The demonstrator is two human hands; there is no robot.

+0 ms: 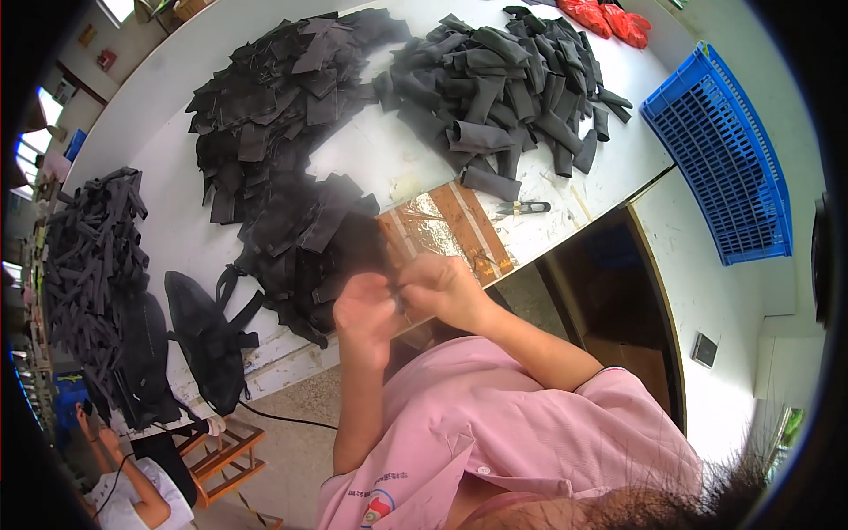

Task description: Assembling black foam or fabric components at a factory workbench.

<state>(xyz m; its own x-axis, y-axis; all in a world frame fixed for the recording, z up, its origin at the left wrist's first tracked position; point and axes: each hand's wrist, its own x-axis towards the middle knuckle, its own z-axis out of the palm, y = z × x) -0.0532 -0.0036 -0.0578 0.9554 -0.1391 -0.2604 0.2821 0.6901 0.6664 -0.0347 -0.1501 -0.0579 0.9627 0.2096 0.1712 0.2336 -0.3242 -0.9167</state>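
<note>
Close together at the table's near edge, my left hand (365,311) and my right hand (446,287) both have their fingers curled in. Motion blurs the left one. A small dark bit shows between the two, too little to tell what it is. Just past my fingers lies a brown board covered with tape (442,221). Small thread snips (527,208) rest beside its right side. Left of my hands spreads a heap of flat dark grey fabric pieces (265,119), reaching down to the near edge. Beyond the board is a pile of dark fabric tubes (495,88).
Dark fabric strips (93,274) heap at the far left, near a black strapped cloth item (208,340). A blue plastic basket (720,159) stands at right; red plastic bags (609,19) lie at the back. Below left are a wooden stool (228,459) and another person (146,486).
</note>
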